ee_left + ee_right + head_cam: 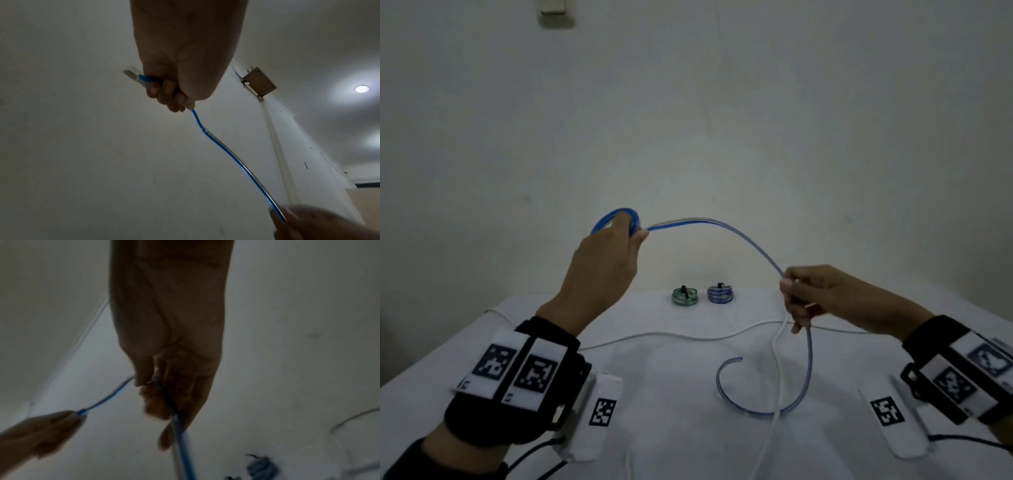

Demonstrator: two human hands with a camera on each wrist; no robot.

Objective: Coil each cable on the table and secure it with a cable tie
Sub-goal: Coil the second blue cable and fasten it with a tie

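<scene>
I have both hands raised above the worktop (619,394), which is covered in white cloth. My left hand (604,263) is curled around a small coil of the blue cable (739,240), with the loops showing above my knuckles. In the left wrist view the fingers (164,91) wrap the cable and a clear plug (132,73) sticks out past them.

From that coil the blue cable arcs across to my right hand (815,294), which pinches it between thumb and curled fingers. Below that grip the cable drops to the worktop and lies in an open curl near the middle, its free end pointing toward the far edge. The right wrist view is blurred, but it shows the cable running down through my fingers (156,402).

A white cable (688,335) lies loose across the worktop from the left edge toward the right, and another stretch of it runs toward the near edge, crossing the blue curl.

Near the far edge two finished coils sit side by side, just apart: a green coil (685,296) and a blue coil (719,293), each with a dark tie around it. I cannot tell whether the ties are pulled tight.
</scene>
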